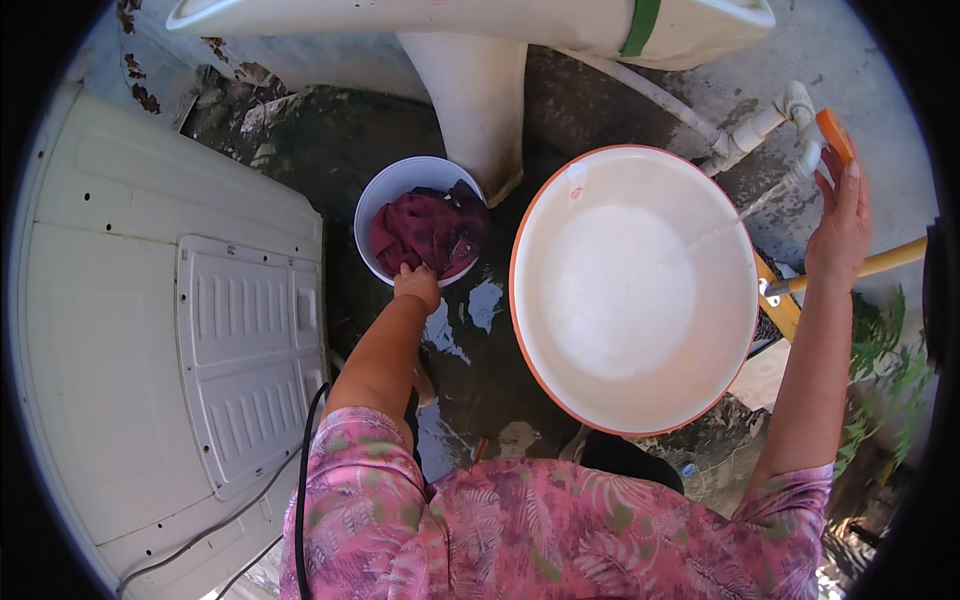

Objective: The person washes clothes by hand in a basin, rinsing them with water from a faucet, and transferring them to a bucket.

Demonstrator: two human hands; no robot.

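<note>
Occupying the left side, a white cabinet [105, 330] bears a louvred panel [250, 350], with a black cable [303, 490] running along its near right portion. To the right, the person's left hand [418, 286] reaches forward to the near rim of a small, pale round bucket [390, 188]. Its fingers are bent over that rim; whether they grip the rim, the cloth or both cannot be told. A crumpled maroon cloth [415, 230] with darker patches lies inside the bucket, which stands on a dark, wet floor [492, 380]. Just beyond the bucket and slightly right rises a white pedestal [470, 95], beneath a white sink [400, 14] across the far side. Nearer the person, a pink patterned shirt [600, 520] spans the middle. Right of the bucket and well apart from it, a large white basin [722, 300] with an orange rim receives a thin stream of water [740, 220] on its far right side. The stream issues from a white tap [808, 160] with an orange handle [836, 135]. The right hand [842, 235] is raised at this handle, its fingers largely extended and touching it; how firmly they grip cannot be told. Farther right, a yellow pole [895, 258] extends behind the right forearm, with green foliage [885, 370] nearer the person.
</note>
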